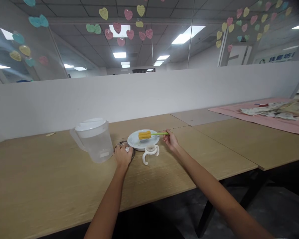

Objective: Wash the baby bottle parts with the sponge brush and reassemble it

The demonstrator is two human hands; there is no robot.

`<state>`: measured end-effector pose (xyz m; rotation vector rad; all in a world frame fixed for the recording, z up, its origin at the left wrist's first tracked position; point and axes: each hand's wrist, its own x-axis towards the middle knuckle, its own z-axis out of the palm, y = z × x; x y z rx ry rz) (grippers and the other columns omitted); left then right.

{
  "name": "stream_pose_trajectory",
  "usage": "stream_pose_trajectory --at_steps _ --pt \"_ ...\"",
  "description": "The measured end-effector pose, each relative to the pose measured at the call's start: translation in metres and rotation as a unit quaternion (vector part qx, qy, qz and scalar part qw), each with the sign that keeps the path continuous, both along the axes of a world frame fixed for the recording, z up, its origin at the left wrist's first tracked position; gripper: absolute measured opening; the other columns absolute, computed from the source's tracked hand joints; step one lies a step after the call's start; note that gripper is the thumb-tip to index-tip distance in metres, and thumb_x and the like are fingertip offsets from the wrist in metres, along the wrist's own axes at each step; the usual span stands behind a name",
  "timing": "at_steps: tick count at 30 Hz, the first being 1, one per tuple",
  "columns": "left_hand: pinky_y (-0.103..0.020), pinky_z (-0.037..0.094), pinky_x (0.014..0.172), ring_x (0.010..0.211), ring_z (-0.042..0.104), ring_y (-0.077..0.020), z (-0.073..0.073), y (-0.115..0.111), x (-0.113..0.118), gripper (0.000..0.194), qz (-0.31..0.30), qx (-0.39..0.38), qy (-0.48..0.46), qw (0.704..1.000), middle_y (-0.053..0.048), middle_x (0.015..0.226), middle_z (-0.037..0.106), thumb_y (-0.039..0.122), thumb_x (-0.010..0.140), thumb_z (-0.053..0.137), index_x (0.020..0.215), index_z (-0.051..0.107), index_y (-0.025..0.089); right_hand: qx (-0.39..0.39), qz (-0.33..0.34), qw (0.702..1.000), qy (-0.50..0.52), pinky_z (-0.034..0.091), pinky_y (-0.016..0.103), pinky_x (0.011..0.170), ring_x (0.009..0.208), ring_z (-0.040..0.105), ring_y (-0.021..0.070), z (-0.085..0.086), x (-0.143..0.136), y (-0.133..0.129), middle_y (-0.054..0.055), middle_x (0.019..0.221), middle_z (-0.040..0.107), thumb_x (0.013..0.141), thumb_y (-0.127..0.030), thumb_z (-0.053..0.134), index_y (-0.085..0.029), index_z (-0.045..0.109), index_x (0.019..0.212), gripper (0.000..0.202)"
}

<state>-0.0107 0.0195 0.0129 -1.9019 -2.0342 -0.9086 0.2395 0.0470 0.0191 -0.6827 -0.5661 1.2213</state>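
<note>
Holding yellow sponge brush (145, 135) over white dish (132, 140)

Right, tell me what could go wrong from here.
The yellow sponge brush, held by its green handle in the right hand over the white bowl, might drip onto the table if it is wet and swings outward. The white two-handled ring sits close in front of the bowl, so a nudge could shift it. The translucent lidded pitcher stands near the left hand, which could bump it.

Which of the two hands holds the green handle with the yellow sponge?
The right hand: it grips the green handle of the yellow sponge. The left hand, beside the pitcher, does not touch it.
</note>
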Motion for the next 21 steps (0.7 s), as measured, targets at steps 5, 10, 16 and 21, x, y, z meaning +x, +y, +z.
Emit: stream_pose_trajectory --at_steps 5,10,16,21 --pt "-0.036 0.041 0.080 0.095 0.053 -0.0268 0.004 -0.003 0.002 0.032 -0.002 0.016 -0.010 1.000 -0.011 0.100 0.056 0.037 0.080 0.047 0.100 0.064 0.019 -0.015 -0.037 0.998 -0.040 0.031 0.017 0.033 0.032 0.037 0.0049 -0.003 0.000 0.000 -0.004 0.042 0.049 0.081 -0.031 0.053 -0.016 0.055 0.066 0.022" --pt "-0.036 0.041 0.082 0.097 0.053 -0.0262 0.007 -0.005 0.004 0.036 -0.001 0.097 -0.059 0.993 -0.011 0.100 0.055 0.038 0.082 0.045 0.106 0.060 0.017 0.004 -0.130 0.980 -0.147 0.031 0.019 0.035 0.033 0.038 0.0064 -0.011 -0.001 0.005 -0.004 0.041 0.049 0.074 -0.043 0.059 -0.015 0.059 0.066 0.028" --pt "-0.035 0.039 0.089 0.101 0.054 -0.0235 0.005 -0.002 0.011 0.041 -0.128 0.114 -0.090 0.981 -0.008 0.106 0.061 0.043 0.080 0.053 0.113 0.052 0.019 0.045 -0.137 0.938 -0.316 0.033 0.021 0.041 0.043 0.047 0.0105 -0.019 -0.002 0.009 0.000 0.048 0.058 0.068 -0.053 0.061 -0.014 0.066 0.069 0.039" --pt "-0.036 0.035 0.092 0.102 0.053 -0.0231 0.002 0.000 0.020 0.030 -0.179 0.070 -0.060 0.979 -0.005 0.101 0.065 0.045 0.080 0.054 0.100 0.060 0.023 0.093 -0.086 0.907 -0.401 0.041 0.024 0.057 0.062 0.057 0.0154 -0.020 -0.005 0.009 0.003 0.063 0.067 0.064 -0.050 0.065 -0.015 0.069 0.070 0.036"
